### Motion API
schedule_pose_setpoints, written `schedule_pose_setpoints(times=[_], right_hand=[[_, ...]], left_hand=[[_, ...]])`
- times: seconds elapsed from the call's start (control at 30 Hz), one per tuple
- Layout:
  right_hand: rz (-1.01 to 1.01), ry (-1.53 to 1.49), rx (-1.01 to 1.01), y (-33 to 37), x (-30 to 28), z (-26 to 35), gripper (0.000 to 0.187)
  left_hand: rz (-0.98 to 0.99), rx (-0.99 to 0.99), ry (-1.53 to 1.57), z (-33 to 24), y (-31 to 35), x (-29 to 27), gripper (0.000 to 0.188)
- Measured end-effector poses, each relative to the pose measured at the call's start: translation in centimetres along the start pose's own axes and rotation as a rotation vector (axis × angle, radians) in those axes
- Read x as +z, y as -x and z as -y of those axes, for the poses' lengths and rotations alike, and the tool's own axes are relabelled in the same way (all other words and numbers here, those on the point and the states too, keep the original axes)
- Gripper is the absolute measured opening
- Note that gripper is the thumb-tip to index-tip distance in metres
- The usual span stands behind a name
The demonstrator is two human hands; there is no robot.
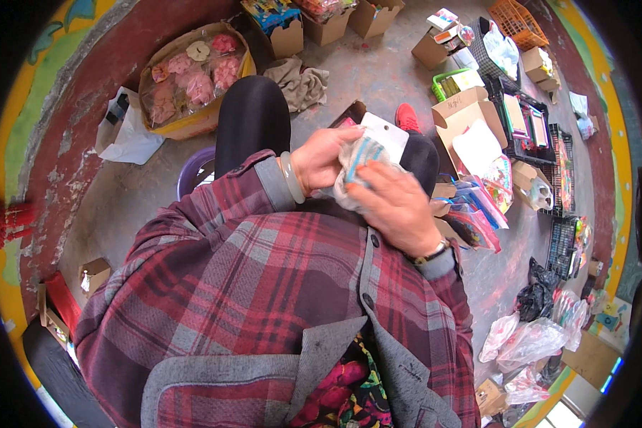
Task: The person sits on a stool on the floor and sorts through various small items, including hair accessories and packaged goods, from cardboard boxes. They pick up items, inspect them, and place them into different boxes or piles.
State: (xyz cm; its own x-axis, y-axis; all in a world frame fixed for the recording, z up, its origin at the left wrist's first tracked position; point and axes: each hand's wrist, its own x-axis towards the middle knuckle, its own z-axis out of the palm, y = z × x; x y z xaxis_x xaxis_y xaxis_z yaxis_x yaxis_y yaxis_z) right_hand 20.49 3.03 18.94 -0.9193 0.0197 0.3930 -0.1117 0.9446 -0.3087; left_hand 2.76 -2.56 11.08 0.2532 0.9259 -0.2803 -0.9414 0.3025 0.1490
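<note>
In front of my lap, my left hand is closed with its thumb at the edge of a white card that has a small dark hole near its top. A crumpled greyish cloth with blue stripes covers the lower part of the card. My right hand presses on this cloth from the right, its fingers bent over it. What lies under the cloth is hidden. Just beyond my hands, an opened cardboard box partly shows between my knees.
At the far left stands a yellow-edged carton of wrapped pink flowers, with a purple basket nearer. A grey-brown cloth lies on the floor. On the right are an open cardboard box, black crates and plastic bags.
</note>
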Motion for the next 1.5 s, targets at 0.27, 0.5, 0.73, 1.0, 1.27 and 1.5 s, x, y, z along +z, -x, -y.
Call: schedule_pose_setpoints(times=[0.27,0.5,0.73,1.0,1.27,1.5], right_hand=[[-0.239,0.043,0.071,-0.7,2.0,-4.2,0.037],[-0.482,0.171,0.523,-0.3,3.0,-9.4,0.035],[-1.045,-1.115,0.887,3.5,3.6,-12.6,0.031],[-1.105,-1.219,0.919,4.6,2.7,-11.6,0.038],[-1.022,-1.188,0.917,4.8,2.9,-12.3,0.046],[-1.07,-1.319,0.926,4.3,2.6,-12.8,0.044]], left_hand=[[0.172,-0.047,0.064,0.6,-0.1,-0.3,0.032],[0.06,0.001,0.022,0.2,0.4,0.8,0.04],[-0.125,0.458,-0.326,-10.2,0.3,-0.5,0.036],[-0.536,0.28,-0.977,-8.1,-7.5,-6.9,0.03],[-0.769,0.114,-2.25,-2.5,-14.7,-14.2,0.022],[-0.848,0.191,-2.424,-0.9,-16.5,-19.2,0.026]])
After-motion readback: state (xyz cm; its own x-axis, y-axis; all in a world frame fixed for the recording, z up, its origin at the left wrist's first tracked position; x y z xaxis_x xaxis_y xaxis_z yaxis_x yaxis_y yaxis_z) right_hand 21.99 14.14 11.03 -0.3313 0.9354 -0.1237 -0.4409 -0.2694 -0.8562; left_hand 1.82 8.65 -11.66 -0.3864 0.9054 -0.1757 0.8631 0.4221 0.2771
